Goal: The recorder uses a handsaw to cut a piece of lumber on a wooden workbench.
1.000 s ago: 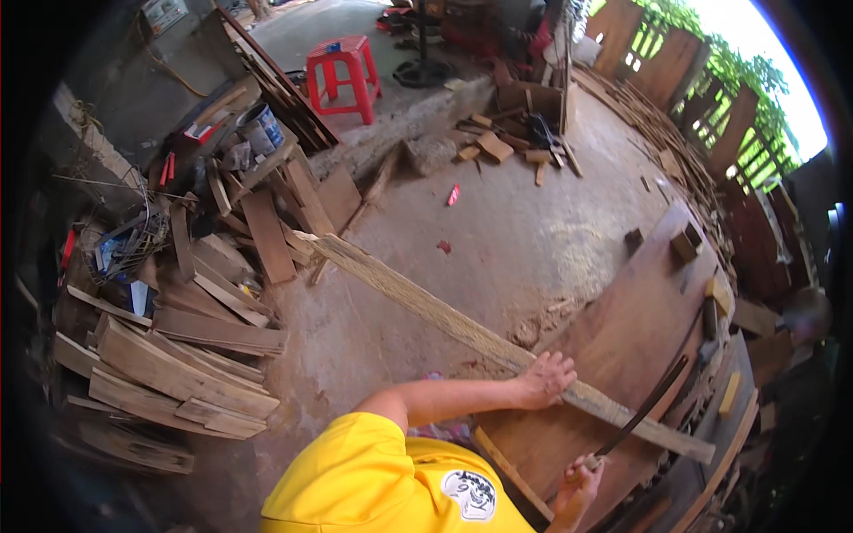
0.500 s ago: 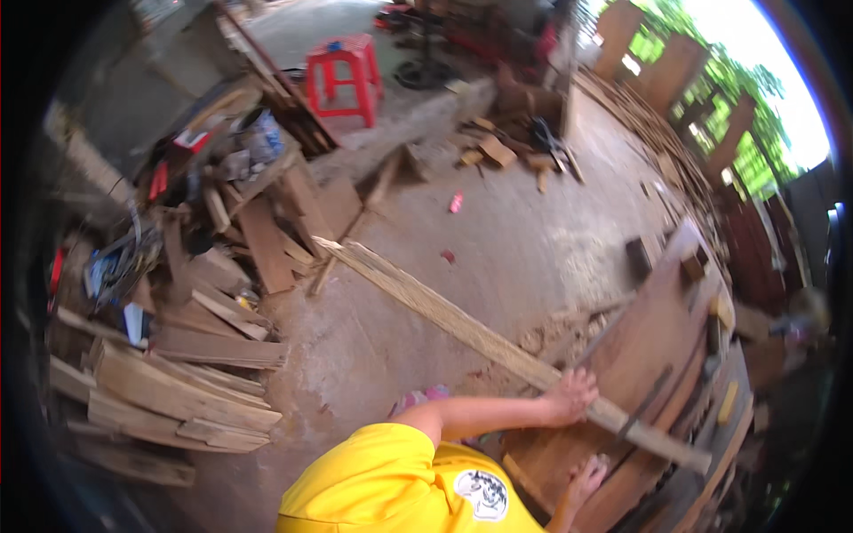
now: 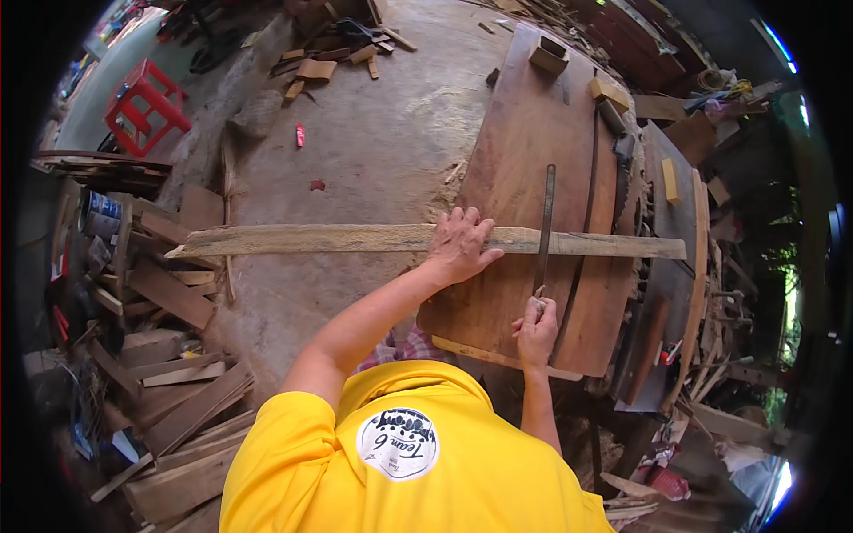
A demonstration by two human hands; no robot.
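A long, rough-edged wooden plank (image 3: 338,239) lies crosswise over a brown wooden board (image 3: 498,178), its left end reaching out past the board. My left hand (image 3: 460,247) presses on the plank near its middle, fingers bent over the far edge and thumb along the near side. Right of it, a long narrow dark metal blade (image 3: 547,209) crosses over the plank, pointing away from me. My right hand (image 3: 537,330) is closed around the blade's near end, just short of the plank; the grip itself is mostly hidden by my fingers.
Wood blocks (image 3: 549,55) sit at the board's far end. A darker board with a yellowish block (image 3: 670,181) stands to the right. Scrap wood (image 3: 178,298) is heaped on the left, near a red stool (image 3: 147,107). Offcuts (image 3: 315,69) lie on the floor ahead.
The view has swung to the right, so the plank now runs level across it rather than slanting. My left hand stays on the plank, and my right hand stays by the blade's near end.
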